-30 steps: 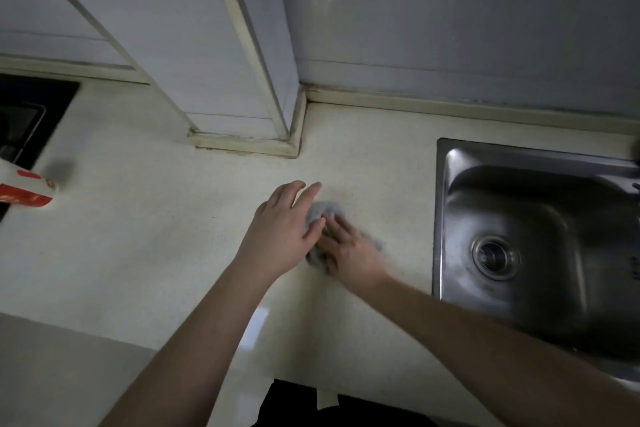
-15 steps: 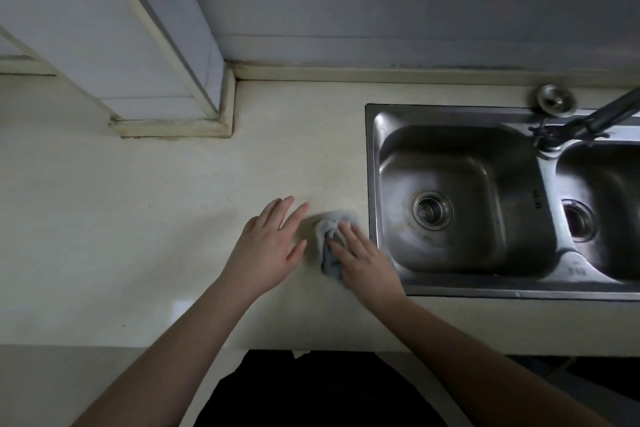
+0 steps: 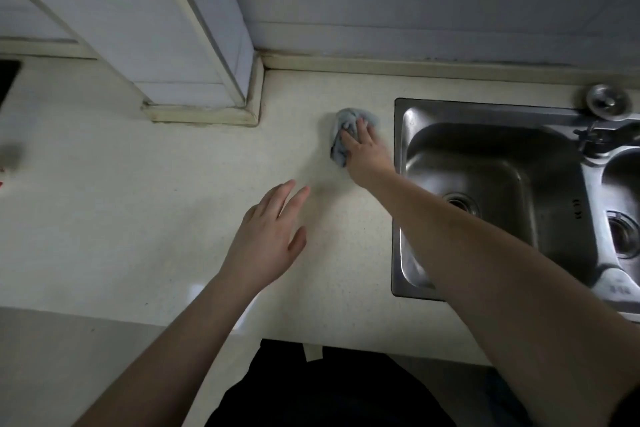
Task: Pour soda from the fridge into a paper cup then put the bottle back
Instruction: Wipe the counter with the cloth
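Here my right hand presses flat on a grey cloth beside the sink, left hand open, empty; careless wiping could drop the cloth in.

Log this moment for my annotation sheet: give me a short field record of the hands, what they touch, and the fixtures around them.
right hand: fingers laid flat on the grey cloth, pressing it to the counter
left hand: fingers straight, holds nothing, apart from the cloth
counter: pale, speckled
sink: steel, two basins, right of the cloth, drain visible
sink plug: on the rim at the back
faucet: partly in view at the right edge
bottle, paper cup: not in view
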Available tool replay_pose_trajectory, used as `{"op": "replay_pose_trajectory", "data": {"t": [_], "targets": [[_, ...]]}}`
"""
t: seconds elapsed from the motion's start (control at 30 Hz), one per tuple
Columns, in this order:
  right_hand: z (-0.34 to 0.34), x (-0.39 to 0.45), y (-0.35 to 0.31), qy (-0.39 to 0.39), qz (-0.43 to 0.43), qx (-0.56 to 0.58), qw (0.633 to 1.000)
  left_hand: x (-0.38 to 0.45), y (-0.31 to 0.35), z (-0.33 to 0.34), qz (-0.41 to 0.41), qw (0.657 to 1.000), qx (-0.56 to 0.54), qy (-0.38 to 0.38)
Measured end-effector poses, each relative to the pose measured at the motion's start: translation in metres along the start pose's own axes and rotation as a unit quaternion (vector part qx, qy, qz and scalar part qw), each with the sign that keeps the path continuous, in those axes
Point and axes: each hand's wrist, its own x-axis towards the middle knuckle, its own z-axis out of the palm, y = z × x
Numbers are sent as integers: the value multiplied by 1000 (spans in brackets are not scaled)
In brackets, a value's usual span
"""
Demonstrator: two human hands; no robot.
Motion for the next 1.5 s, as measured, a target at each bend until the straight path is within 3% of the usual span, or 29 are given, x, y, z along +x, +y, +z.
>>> {"op": "replay_pose_trajectory", "data": {"t": [0.27,0.4,0.5,0.6,0.73,0.97,1.23,1.5], "targets": [[42,-39,-79,-51,-148,-40,987,4,-10,-10,-31,999,0,33],[67,-107,-59,-60,-251,-24,966,13,-7,-4,-17,999,-10,36],[76,-156,-25,0,-286,-6,958,17,-5,2,-8,999,-13,38],[76,-167,19,29,-247,-16,969,21,-3,6,0,999,-16,32],[51,-136,47,72,-107,14,992,29,-4,9,4,1000,-17,26],[20,-32,8,60,-13,20,998,49,-21,-2,-10,999,41,19],[-13,56,-75,6,14,12,1000,66,-60,-30,-67,994,61,55],[-24,124,-135,2,-6,18,1000,51,-90,-34,-109,993,42,26]]}}
